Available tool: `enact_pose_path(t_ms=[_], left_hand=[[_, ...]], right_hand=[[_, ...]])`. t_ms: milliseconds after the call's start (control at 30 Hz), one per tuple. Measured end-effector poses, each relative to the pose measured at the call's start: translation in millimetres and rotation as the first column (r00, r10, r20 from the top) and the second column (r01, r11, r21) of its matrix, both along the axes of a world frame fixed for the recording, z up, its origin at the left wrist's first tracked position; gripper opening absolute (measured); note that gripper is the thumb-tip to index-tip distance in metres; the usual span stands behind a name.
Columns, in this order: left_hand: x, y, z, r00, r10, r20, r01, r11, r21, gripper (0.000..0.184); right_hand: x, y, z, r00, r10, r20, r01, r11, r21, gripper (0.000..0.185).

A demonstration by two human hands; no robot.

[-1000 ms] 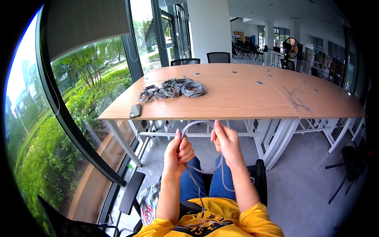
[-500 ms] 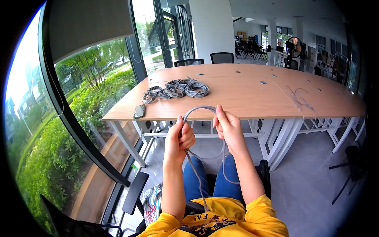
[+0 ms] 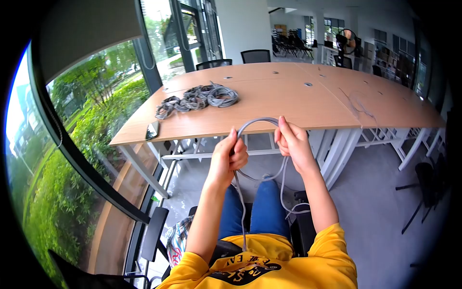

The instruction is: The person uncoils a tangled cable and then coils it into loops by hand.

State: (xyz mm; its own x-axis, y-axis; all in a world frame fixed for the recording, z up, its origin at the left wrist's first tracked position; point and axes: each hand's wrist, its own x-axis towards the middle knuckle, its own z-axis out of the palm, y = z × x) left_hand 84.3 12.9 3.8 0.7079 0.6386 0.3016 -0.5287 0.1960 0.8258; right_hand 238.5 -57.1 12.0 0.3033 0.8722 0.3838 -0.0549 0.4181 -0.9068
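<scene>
Between my two hands a grey cable (image 3: 260, 119) forms a round loop, held up in front of the table's near edge. My left hand (image 3: 229, 156) is closed around the loop's left side, thumb pointing up. On the right side, my right hand (image 3: 291, 144) pinches the cable between thumb and fingers. One length hangs from my left hand to my lap; another dangles below my right hand and curls beside my right leg. Several coiled grey cables (image 3: 222, 97) lie together on the wooden table (image 3: 269, 103), at its left part.
A phone (image 3: 152, 130) lies at the table's near left corner. A thin loose cable (image 3: 357, 105) rests on the right part. Two chairs (image 3: 255, 56) stand behind the table. An armrest (image 3: 155, 233) is at my left, and windows run along the left side.
Both hands have risen with the loop and shifted right in the view. The table and the coils now appear further left and higher. My grip on the cable looks the same.
</scene>
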Motion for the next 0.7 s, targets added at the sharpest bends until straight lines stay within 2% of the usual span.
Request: enact_pose_path(t_ms=[100, 233, 433, 633, 700], left_hand=[[14, 4, 0, 0.999, 0.009, -0.033, -0.008, 1.000, 0.017, 0.040], [18, 1, -12, 0.993, 0.034, -0.116, -0.031, 0.999, 0.024, 0.040], [11, -7, -15, 0.986, 0.061, -0.156, -0.050, 0.996, 0.075, 0.041], [-9, 1, -4, 0.998, 0.060, -0.022, -0.060, 0.998, 0.028, 0.038], [-18, 4, 1, 0.997, 0.059, 0.040, -0.060, 0.998, 0.008, 0.038]], right_hand=[[15, 1, -7, 1.000, 0.000, 0.005, 0.000, 1.000, 0.011, 0.040], [25, 2, -29, 0.994, 0.074, -0.079, -0.076, 0.997, -0.019, 0.041], [14, -11, -38, 0.992, 0.054, -0.111, -0.052, 0.998, 0.017, 0.041], [-8, -2, -10, 0.998, 0.039, -0.042, -0.038, 0.999, 0.014, 0.040], [-18, 6, 1, 0.999, 0.031, 0.034, -0.033, 0.998, 0.053, 0.040]])
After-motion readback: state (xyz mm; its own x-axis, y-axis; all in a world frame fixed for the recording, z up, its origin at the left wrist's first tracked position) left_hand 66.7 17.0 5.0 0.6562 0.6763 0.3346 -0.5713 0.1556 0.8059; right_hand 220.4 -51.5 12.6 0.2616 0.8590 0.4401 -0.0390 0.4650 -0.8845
